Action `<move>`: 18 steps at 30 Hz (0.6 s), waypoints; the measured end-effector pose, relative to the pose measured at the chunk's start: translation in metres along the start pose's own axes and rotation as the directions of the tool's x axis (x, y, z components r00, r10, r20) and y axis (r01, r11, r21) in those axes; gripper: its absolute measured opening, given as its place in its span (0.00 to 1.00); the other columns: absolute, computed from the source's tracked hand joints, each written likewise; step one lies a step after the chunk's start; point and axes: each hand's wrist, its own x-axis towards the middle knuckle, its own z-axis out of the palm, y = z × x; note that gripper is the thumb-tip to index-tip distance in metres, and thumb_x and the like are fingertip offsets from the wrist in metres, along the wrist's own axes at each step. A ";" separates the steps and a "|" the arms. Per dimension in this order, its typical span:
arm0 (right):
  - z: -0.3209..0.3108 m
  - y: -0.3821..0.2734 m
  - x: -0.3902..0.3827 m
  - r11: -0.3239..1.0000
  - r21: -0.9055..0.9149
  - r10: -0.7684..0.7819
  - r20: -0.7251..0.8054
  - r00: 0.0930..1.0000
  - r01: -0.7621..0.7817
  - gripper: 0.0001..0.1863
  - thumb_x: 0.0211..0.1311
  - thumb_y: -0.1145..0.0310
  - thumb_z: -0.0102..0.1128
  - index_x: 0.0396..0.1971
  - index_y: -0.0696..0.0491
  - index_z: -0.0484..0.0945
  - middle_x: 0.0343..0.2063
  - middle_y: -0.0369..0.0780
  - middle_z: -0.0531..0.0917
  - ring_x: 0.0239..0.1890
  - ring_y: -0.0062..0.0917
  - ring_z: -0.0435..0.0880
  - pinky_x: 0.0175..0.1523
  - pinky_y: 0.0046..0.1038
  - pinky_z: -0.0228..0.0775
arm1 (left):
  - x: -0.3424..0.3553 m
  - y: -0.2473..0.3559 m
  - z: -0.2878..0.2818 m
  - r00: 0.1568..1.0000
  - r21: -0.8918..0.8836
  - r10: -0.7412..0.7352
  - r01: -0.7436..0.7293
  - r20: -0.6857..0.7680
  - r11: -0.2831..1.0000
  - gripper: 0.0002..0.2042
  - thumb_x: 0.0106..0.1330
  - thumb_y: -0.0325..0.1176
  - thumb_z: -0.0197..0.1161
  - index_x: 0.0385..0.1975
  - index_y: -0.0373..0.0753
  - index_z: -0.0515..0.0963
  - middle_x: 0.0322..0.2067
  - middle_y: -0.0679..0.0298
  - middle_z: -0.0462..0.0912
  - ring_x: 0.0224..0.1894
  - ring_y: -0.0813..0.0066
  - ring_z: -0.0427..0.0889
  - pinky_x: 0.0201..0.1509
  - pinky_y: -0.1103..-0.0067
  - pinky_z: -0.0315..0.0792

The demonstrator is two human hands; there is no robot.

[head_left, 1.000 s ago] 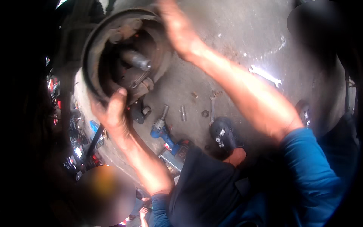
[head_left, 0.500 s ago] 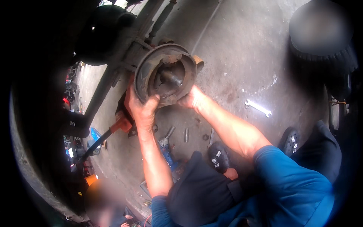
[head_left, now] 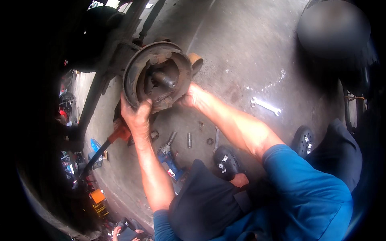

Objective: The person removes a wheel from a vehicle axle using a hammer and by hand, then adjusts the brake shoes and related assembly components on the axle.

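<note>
A rusty, round drum brake assembly (head_left: 185,74) stands in front of me on the axle end, with its curved brake shoes showing. From its middle sticks out a metal spindle (head_left: 165,80). My left hand (head_left: 137,114) is closed on the lower left rim, thumb on the front and fingers behind. At the lower right edge, my right hand (head_left: 190,96) reaches round the assembly; its fingers are mostly hidden behind it.
On the floor lie a wrench (head_left: 266,106), a second wrench (head_left: 217,138), a blue power tool (head_left: 168,157), a metal socket (head_left: 189,140) and a nut (head_left: 210,141). An orange jack (head_left: 120,132) stands left. Another person (head_left: 128,233) is at the lower left.
My view has shifted, so the brake assembly and floor items sit further left. The spindle shows more plainly. Both hands keep their places on the assembly.
</note>
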 end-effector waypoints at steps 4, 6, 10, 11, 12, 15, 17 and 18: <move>0.011 -0.010 -0.004 0.992 0.012 -0.124 0.245 0.962 0.124 0.22 0.70 0.59 0.48 0.57 0.57 0.68 0.55 0.45 0.74 0.55 0.32 0.77 0.58 0.40 0.75 | -0.005 -0.016 0.000 0.992 0.191 0.098 -0.082 -0.079 0.978 0.38 0.46 0.29 0.66 0.60 0.22 0.62 0.56 0.49 0.72 0.58 0.62 0.70 0.66 0.73 0.58; 0.011 -0.009 -0.013 0.984 0.104 -0.160 0.160 0.974 0.144 0.23 0.69 0.59 0.51 0.58 0.57 0.68 0.57 0.44 0.72 0.56 0.30 0.76 0.60 0.36 0.72 | -0.009 -0.022 -0.006 0.995 0.231 0.071 -0.052 -0.075 0.972 0.41 0.46 0.30 0.69 0.61 0.21 0.60 0.58 0.45 0.69 0.60 0.60 0.68 0.67 0.72 0.57; -0.028 0.025 -0.011 0.806 -0.564 -0.499 -0.488 0.716 0.179 0.25 0.64 0.53 0.57 0.52 0.58 0.74 0.49 0.42 0.79 0.53 0.28 0.76 0.56 0.31 0.69 | -0.011 -0.005 -0.005 0.998 0.159 0.065 -0.064 0.002 0.985 0.35 0.46 0.30 0.59 0.59 0.22 0.63 0.56 0.48 0.70 0.59 0.60 0.69 0.67 0.72 0.56; -0.011 0.028 -0.019 0.741 -0.636 -0.646 -0.588 0.487 0.215 0.24 0.64 0.53 0.56 0.50 0.58 0.76 0.45 0.43 0.81 0.52 0.28 0.76 0.56 0.31 0.68 | -0.015 -0.003 -0.005 0.998 0.156 0.059 -0.055 -0.023 0.986 0.35 0.46 0.30 0.58 0.59 0.22 0.63 0.56 0.48 0.70 0.59 0.60 0.69 0.67 0.72 0.56; -0.004 0.022 -0.026 0.730 -0.646 -0.660 -0.580 0.478 0.223 0.24 0.64 0.53 0.56 0.50 0.58 0.76 0.45 0.43 0.81 0.52 0.28 0.76 0.56 0.31 0.68 | -0.015 -0.002 -0.002 0.997 0.152 0.059 -0.052 -0.043 0.987 0.36 0.45 0.30 0.58 0.59 0.23 0.62 0.56 0.48 0.70 0.59 0.60 0.69 0.67 0.72 0.56; 0.020 0.003 -0.033 0.282 -0.867 -0.915 -0.114 0.387 0.411 0.30 0.66 0.43 0.49 0.46 0.60 0.75 0.39 0.40 0.79 0.47 0.25 0.73 0.55 0.27 0.63 | -0.014 -0.007 -0.004 0.999 0.169 0.044 -0.041 -0.012 0.985 0.35 0.49 0.33 0.57 0.60 0.22 0.61 0.57 0.48 0.68 0.59 0.58 0.67 0.66 0.72 0.56; 0.025 -0.018 -0.020 0.280 -0.845 -0.878 -0.034 0.477 0.456 0.31 0.66 0.42 0.47 0.42 0.60 0.74 0.36 0.42 0.78 0.44 0.26 0.73 0.52 0.28 0.63 | -0.011 -0.008 -0.001 0.999 0.141 0.047 -0.047 0.004 0.989 0.36 0.49 0.33 0.57 0.60 0.22 0.61 0.57 0.47 0.68 0.59 0.58 0.67 0.66 0.72 0.56; 0.028 -0.025 -0.017 0.297 -0.814 -0.821 0.049 0.569 0.499 0.32 0.66 0.40 0.45 0.39 0.60 0.74 0.32 0.44 0.77 0.40 0.28 0.73 0.49 0.30 0.64 | -0.010 -0.009 0.001 0.999 0.127 0.049 -0.050 0.011 0.991 0.36 0.49 0.33 0.57 0.60 0.21 0.60 0.58 0.47 0.67 0.60 0.58 0.66 0.66 0.72 0.56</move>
